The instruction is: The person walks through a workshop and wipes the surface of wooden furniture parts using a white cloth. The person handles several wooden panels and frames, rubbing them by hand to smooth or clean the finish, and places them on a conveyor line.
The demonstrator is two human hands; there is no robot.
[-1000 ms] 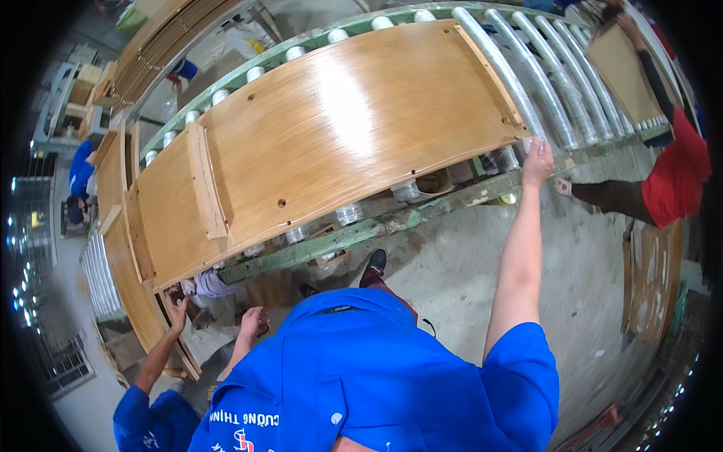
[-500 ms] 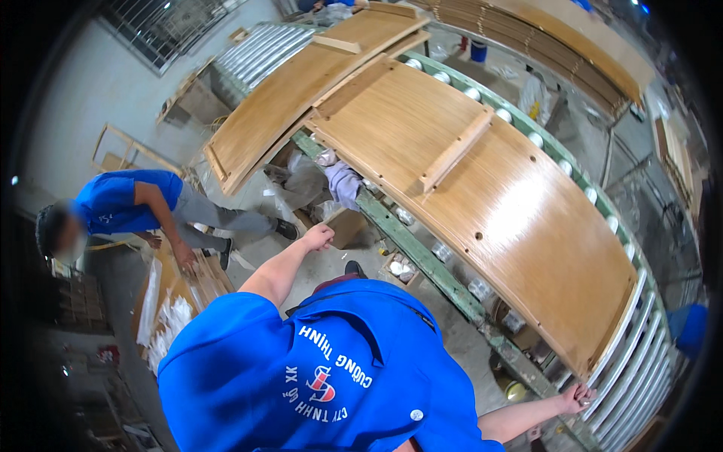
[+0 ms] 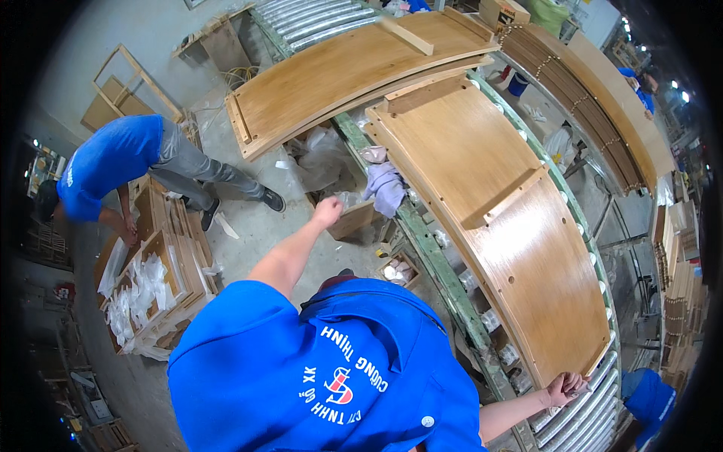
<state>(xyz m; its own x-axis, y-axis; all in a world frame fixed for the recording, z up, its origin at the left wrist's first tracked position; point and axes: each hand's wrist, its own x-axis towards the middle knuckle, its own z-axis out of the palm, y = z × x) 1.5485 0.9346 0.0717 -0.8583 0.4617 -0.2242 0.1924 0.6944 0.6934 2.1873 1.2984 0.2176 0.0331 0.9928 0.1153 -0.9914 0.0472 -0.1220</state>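
Head view: right hand (image 3: 566,389) fingers gripping the wooden panel (image 3: 503,218) corner; left hand (image 3: 327,211) fisted, empty, well apart.

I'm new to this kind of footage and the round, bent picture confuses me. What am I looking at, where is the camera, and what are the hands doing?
The camera sits on a person's head and looks down, so the blue shirt filling the bottom is their own. The wide lens bends straight edges; the boards are really flat. There is no machine, only two bare hands. The right hand holds the near end of a long wooden panel that lies on a roller conveyor. The left hand is a loose fist in the air, holding nothing that I can see. A second panel lies farther along. At left, another person bends over wooden crates with plastic wrap.
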